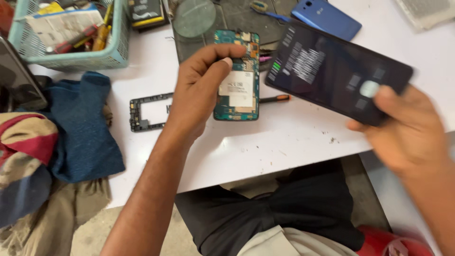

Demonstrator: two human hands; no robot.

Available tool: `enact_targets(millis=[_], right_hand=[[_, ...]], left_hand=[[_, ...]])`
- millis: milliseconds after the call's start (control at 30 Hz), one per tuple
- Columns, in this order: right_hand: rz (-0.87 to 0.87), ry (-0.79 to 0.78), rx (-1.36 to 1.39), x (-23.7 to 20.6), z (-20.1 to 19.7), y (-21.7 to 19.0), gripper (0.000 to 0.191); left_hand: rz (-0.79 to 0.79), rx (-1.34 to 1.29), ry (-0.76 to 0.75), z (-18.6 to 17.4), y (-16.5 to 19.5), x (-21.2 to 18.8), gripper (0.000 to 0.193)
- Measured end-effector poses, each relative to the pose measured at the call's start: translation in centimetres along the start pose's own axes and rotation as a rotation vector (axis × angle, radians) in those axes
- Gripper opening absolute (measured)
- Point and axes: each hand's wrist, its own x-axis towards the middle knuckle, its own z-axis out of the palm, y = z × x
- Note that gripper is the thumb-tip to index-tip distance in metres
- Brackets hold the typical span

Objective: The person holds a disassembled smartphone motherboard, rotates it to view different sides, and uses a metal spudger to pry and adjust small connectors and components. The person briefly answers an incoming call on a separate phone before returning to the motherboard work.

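Observation:
My left hand (201,90) hovers over an opened phone body (237,92) with a teal circuit board, fingers curled and pinched together; whether they hold something small I cannot tell. My right hand (407,128) grips a black phone (332,73), screen lit, thumb on the glass, held above the white table (265,147). A black plastic phone frame (144,114) lies on the table just left of my left wrist.
A teal basket (71,57) of tools stands at back left. A blue phone (327,19) and dark work mat (246,19) lie at the back. Blue and striped cloths (80,128) cover the left side. A thin orange-handled tool (275,98) lies beside the opened phone.

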Motion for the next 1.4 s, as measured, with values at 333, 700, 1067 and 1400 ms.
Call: enact_targets(millis=[333, 700, 1067, 1400], right_hand=[[0.149, -0.174, 0.206, 8.0, 7.1, 2.5, 0.030], [0.360, -0.615, -0.123, 16.0, 8.2, 1.7, 0.069], [0.195, -0.565, -0.382, 15.1, 9.8, 3.7, 0.060], [0.298, -0.544, -0.195, 15.7, 9.5, 4.5, 0.053]], left_hand=[[-0.041, 0.050, 0.048, -2.0, -1.2, 4.4, 0.044], [-0.046, -0.148, 0.130, -4.9, -1.8, 6.0, 0.040], [-0.015, -0.027, 0.146, -6.1, -2.1, 5.7, 0.043], [0.031, -0.043, 0.124, -6.8, -2.0, 5.5, 0.042]])
